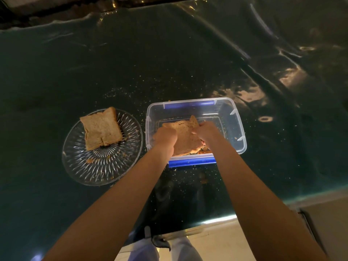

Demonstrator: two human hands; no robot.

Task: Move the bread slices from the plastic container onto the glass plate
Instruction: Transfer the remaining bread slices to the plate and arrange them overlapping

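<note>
A clear plastic container with blue clips stands on the dark table, right of centre. Inside it lies a brown bread slice. My left hand grips the slice's left edge and my right hand pinches its upper right corner, both inside the container. The slice is bent between them. To the left sits a round cut-glass plate with another bread slice lying on its far half.
Crumbs are scattered over the glossy dark tabletop around the container and the plate. The table's near edge runs across the lower right, with pale floor below it.
</note>
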